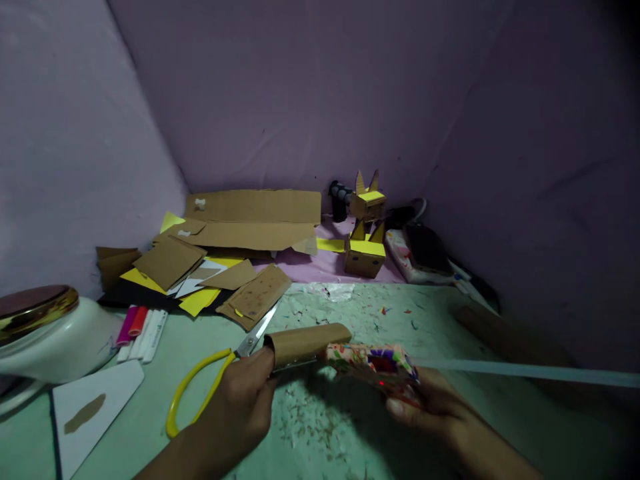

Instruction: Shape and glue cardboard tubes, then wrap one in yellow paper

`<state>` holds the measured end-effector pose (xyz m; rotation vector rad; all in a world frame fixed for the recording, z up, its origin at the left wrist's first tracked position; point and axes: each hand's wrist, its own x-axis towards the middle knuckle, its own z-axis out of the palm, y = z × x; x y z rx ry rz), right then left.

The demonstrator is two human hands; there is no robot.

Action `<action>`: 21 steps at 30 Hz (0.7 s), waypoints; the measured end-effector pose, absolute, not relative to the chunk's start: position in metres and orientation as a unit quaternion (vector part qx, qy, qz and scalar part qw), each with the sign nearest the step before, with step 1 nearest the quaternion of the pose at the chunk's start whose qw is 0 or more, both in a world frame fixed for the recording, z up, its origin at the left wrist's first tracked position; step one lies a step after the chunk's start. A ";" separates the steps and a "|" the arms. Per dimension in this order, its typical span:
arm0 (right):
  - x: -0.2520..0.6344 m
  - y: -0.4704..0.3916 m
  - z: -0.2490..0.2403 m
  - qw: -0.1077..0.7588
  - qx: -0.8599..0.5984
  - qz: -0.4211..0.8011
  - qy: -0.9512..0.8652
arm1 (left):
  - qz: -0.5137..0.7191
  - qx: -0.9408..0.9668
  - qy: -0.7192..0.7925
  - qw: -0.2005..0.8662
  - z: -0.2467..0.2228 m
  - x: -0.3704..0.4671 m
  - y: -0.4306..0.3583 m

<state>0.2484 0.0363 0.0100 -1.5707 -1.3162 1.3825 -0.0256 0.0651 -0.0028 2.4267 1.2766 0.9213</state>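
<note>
My left hand [247, 393] is closed on the near-left end of a brown cardboard tube [307, 341], which lies tilted slightly up to the right. My right hand [430, 403] is wrapped round a colorful patterned tool [370, 357] with a small red light; its front end touches or nearly touches the tube's right part. A pale translucent stick [530, 371] runs out to the right from behind the tool. Yellow-handled scissors [220, 373] lie beside and partly behind my left hand, blades pointing away.
Cardboard sheets [250, 220] and yellow and white paper pieces are piled at the back left. Markers [145, 333] and a white object [60, 340] stand left. Two eared cardboard boxes [365, 260] and a phone [427, 248] are at the back right.
</note>
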 end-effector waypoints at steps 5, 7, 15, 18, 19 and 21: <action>0.254 0.039 0.011 0.335 -0.578 0.546 -0.506 | 0.320 0.824 0.446 0.142 -0.010 -0.027 0.065; 0.256 0.040 0.011 0.333 -0.571 0.556 -0.504 | 0.335 0.821 0.442 0.138 -0.013 -0.027 0.064; 0.275 0.043 -0.005 0.319 -0.574 0.541 -0.525 | 0.366 0.823 0.424 0.098 -0.001 -0.023 0.067; 0.279 0.043 -0.009 0.329 -0.577 0.526 -0.530 | 0.365 0.820 0.430 0.097 0.003 -0.021 0.068; 0.280 0.043 -0.010 0.330 -0.575 0.522 -0.536 | 0.367 0.819 0.430 0.098 0.004 -0.021 0.068; 0.282 0.044 -0.010 0.327 -0.566 0.519 -0.551 | 0.368 0.820 0.427 0.100 0.004 -0.020 0.068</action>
